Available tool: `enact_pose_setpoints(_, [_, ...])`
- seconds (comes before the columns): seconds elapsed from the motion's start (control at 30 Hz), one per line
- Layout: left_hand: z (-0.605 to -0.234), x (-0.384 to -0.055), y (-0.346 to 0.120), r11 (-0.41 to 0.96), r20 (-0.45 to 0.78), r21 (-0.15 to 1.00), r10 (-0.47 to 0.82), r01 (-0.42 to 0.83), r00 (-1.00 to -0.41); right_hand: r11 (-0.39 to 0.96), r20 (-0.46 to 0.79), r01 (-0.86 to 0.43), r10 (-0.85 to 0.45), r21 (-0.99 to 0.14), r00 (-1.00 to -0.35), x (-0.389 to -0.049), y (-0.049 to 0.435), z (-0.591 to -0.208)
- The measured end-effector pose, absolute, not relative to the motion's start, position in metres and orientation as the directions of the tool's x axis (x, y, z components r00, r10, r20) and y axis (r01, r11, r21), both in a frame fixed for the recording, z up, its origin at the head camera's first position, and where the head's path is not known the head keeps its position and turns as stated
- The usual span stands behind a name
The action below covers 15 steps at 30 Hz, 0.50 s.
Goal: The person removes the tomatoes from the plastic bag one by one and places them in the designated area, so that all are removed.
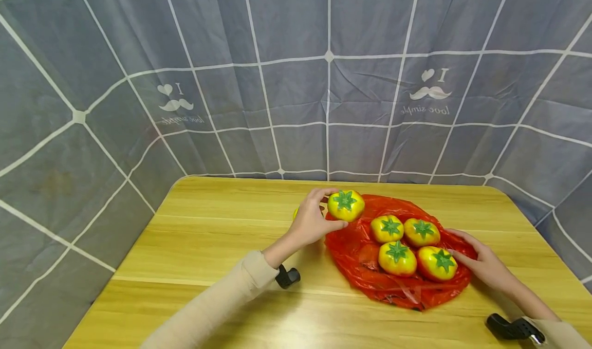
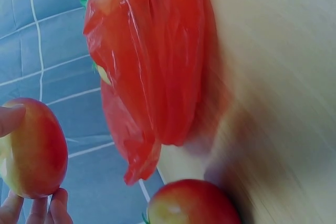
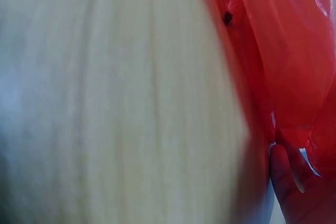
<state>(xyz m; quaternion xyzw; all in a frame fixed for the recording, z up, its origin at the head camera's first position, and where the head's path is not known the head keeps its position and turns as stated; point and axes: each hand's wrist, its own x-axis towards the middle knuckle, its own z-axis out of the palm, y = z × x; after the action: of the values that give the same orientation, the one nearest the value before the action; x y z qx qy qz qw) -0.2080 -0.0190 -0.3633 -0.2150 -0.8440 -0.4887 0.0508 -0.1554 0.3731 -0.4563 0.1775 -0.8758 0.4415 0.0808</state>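
Where the left hand (image 1: 307, 222) is: raised over the left edge of a red plastic bag (image 1: 344, 246).
Left grip: partly closed around one fruit (image 1: 346, 205), thumb on one side, fingers on the other.
Lifted fruit: yellow shading into red, with a green star-shaped leaf, above the bag's far left part.
Red plastic bag: crumpled and spread open on the wooden surface (image 1: 208, 236).
Four fruits (image 1: 396, 261): clustered in the bag, two behind and two in front, leaves showing.
Loose fruit (image 2: 191, 205): on the surface, left of the bag, mostly hidden by the left hand in the head view.
Right hand (image 1: 487, 264): at the bag's right edge, touching the plastic, beside the front right fruit.
Right grip: thumb and fingers somewhat apart; I cannot tell whether they pinch the plastic.
Backdrop: grey curtain (image 1: 296, 92) with white lines.
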Motion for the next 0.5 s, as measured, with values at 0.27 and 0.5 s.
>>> enact_pose_setpoints(0.27, [-0.361, -0.212, -0.029, 0.431, 0.302, 0.798, 0.318, 0.421, -0.899, 0.544, 0.286, -0.367, -0.230, -0.755, -0.930, -0.156, 0.374, -0.454])
enact_pose_setpoints(0.5, [-0.359, -0.215, -0.040, 0.428, 0.312, 0.804, 0.289, 0.414, -0.905, 0.548, 0.299, -0.381, -0.236, -0.744, -0.924, -0.156, 0.374, -0.455])
